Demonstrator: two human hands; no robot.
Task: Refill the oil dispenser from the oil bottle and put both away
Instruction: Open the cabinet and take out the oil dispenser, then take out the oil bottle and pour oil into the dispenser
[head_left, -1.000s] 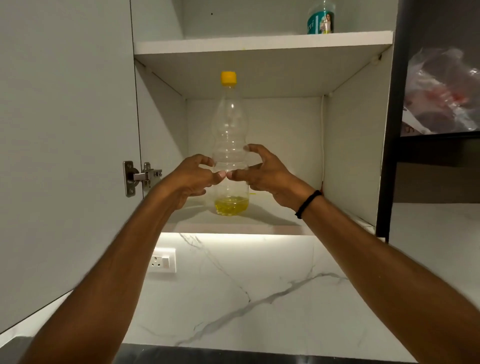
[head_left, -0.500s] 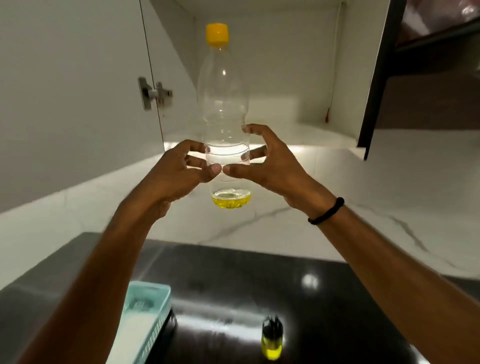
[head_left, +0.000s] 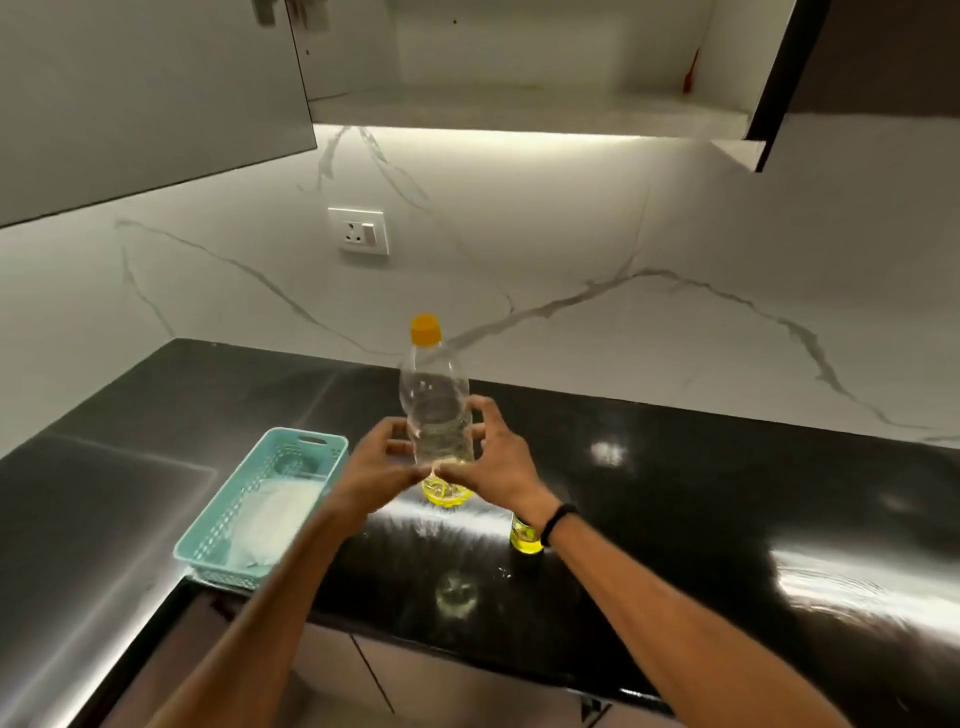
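Yellow oil dispenser (head_left: 524, 540), top hidden behind black wristband (head_left: 558, 521).

L hand (head_left: 381, 464), R hand (head_left: 500, 462) gripping oil bottle (head_left: 435, 400)

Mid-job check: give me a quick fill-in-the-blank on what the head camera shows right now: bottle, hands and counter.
1. The left hand and right hand grip the oil bottle, whose cap is coloured ___.
2. The oil lies only at the bottle's ___.
3. The basket stands on the counter, on the person's ___ of the bottle.
4. The dispenser is partly hidden behind the banded right ___.

Missing words: yellow; bottom; left; wrist
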